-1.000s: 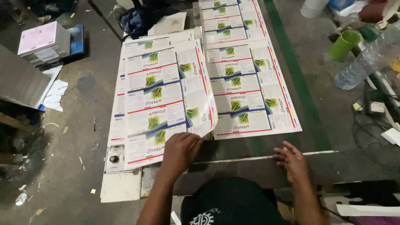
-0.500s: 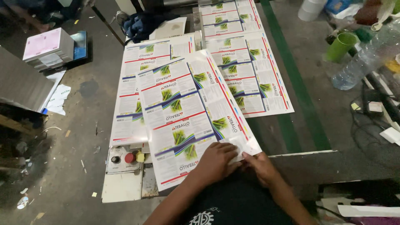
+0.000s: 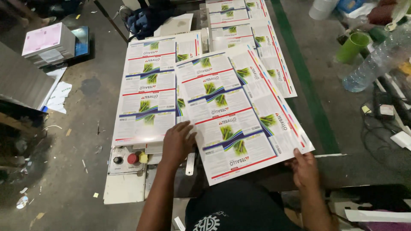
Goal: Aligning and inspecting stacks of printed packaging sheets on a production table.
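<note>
Top printed sheet [image 3: 239,115] lifted off stack [image 3: 150,98], skewed, near end hanging past machine table edge [image 3: 128,188]; not yet set down or squared. More sheets lie further up table. Left hand [image 3: 177,143] flat, fingers spread, pressing sheet's left edge. Right hand [image 3: 305,167] pinching near right corner from below, thumb on top. Both forearms reach forward.

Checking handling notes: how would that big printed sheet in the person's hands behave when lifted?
The printed sheet looks thin and wide, so probably floppy; both the left hand and right hand support it. Its glossy face likely slides easily over the stack beneath.
</note>
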